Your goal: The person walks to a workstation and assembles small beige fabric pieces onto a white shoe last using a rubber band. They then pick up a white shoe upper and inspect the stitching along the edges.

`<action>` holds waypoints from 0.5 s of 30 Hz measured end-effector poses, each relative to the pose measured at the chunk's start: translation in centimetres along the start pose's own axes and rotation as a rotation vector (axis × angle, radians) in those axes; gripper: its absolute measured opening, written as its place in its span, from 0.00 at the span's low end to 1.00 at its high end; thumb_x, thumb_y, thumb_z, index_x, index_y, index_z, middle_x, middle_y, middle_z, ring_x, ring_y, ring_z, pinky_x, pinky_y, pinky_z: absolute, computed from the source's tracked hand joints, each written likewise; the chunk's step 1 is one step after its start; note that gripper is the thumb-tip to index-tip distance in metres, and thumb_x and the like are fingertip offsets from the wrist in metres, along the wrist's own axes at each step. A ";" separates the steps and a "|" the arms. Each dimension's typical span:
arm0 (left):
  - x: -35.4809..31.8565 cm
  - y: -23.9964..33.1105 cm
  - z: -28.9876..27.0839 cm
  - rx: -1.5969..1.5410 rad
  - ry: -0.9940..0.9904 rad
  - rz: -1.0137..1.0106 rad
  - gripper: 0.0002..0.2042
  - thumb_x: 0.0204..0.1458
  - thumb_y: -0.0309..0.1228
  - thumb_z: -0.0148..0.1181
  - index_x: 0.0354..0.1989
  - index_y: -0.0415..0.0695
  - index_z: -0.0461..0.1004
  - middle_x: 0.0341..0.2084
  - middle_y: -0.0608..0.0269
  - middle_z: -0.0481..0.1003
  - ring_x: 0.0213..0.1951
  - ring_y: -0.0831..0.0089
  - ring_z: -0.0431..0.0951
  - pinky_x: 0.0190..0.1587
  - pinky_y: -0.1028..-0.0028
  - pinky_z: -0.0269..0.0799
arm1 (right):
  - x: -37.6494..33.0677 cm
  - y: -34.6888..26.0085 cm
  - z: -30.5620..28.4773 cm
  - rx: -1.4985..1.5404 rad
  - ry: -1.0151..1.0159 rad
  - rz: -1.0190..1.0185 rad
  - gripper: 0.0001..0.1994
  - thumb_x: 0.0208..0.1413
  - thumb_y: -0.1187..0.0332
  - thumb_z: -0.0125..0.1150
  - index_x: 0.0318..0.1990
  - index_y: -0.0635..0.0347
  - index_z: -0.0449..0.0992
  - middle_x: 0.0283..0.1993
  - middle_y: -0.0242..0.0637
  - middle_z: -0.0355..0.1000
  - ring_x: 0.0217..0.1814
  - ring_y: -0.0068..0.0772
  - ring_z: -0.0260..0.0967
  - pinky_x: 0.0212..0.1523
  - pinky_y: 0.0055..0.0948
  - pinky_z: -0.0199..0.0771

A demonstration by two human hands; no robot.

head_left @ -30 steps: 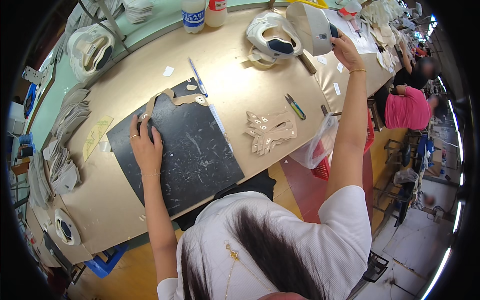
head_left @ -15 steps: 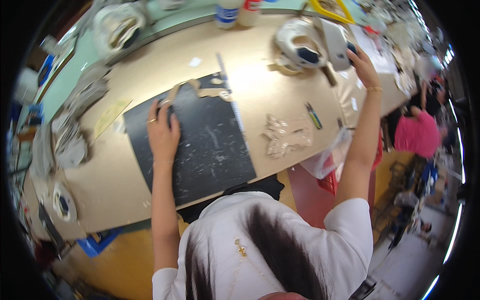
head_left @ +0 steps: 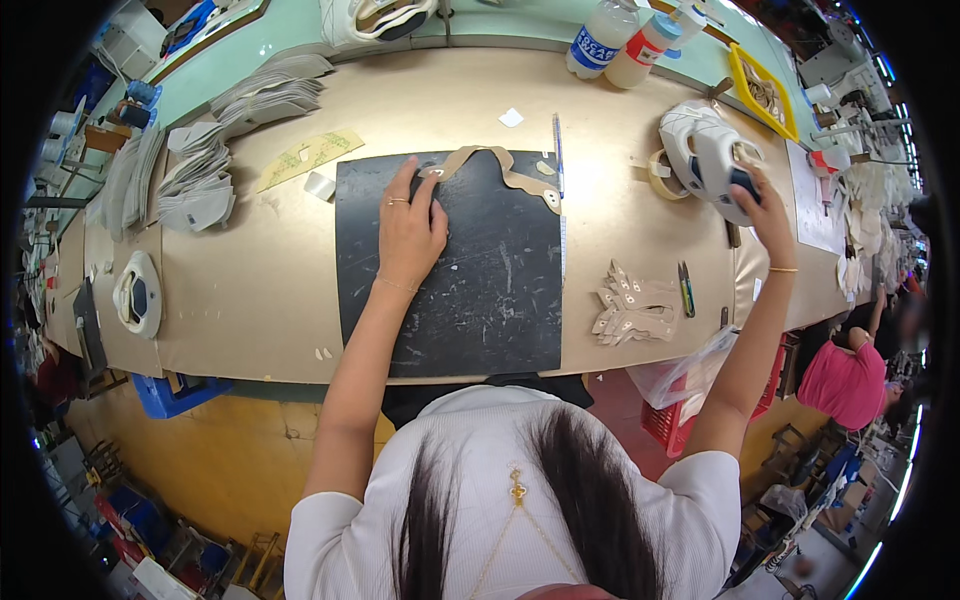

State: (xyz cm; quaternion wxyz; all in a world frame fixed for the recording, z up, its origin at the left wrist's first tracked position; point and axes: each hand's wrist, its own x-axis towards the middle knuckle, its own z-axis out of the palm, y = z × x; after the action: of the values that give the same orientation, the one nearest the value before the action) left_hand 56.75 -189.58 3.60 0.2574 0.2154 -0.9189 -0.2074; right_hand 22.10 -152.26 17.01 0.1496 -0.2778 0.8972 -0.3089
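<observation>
Your right hand [head_left: 765, 212] pinches one white shoe piece [head_left: 716, 150] by its edge, far right. Earlier it stood beside a second shoe piece [head_left: 677, 145]; now it covers part of it. Your left hand [head_left: 410, 232] stays loosely spread on one black mat [head_left: 470, 300], fingertips at one tan strip [head_left: 531, 185]. On the right are one pen [head_left: 559, 150] and one pair of snips [head_left: 686, 290].
</observation>
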 end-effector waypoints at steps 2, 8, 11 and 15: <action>0.1 0.2 0.0 0.118 0.009 0.115 0.20 0.52 0.25 0.58 0.56 0.40 0.72 0.62 0.49 0.64 0.64 0.55 0.64 0.64 0.57 0.62 | 0.7 0.6 2.1 -0.058 0.036 -0.098 0.21 0.57 0.67 0.65 0.59 0.55 0.72 0.52 0.41 0.74 0.53 0.34 0.71 0.56 0.29 0.68; 0.2 0.4 0.7 0.250 0.021 0.184 0.20 0.49 0.29 0.59 0.53 0.40 0.73 0.53 0.56 0.73 0.60 0.60 0.68 0.62 0.56 0.61 | -0.5 -3.3 4.8 -0.616 0.334 -0.121 0.22 0.52 0.66 0.68 0.56 0.50 0.74 0.48 0.43 0.72 0.50 0.46 0.72 0.51 0.39 0.71; 0.5 0.3 1.3 0.286 0.015 0.175 0.21 0.48 0.30 0.60 0.53 0.40 0.73 0.53 0.57 0.73 0.59 0.60 0.69 0.60 0.58 0.63 | 1.2 -6.4 8.4 -0.424 0.542 -0.235 0.19 0.52 0.63 0.68 0.51 0.53 0.77 0.46 0.41 0.72 0.50 0.43 0.71 0.50 0.42 0.70; 0.7 0.6 1.0 0.271 0.019 0.184 0.20 0.48 0.30 0.59 0.51 0.39 0.73 0.51 0.56 0.74 0.58 0.60 0.70 0.59 0.58 0.63 | 4.5 -11.3 18.3 -0.106 0.225 -0.479 0.12 0.55 0.61 0.64 0.42 0.57 0.80 0.45 0.40 0.73 0.50 0.43 0.70 0.51 0.41 0.68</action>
State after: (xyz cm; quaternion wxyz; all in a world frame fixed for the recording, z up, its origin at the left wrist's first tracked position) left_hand 55.44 -189.17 3.38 0.2526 0.1649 -0.9518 -0.0552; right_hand 31.12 -170.88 9.80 -0.0430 -0.4536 0.8317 -0.3172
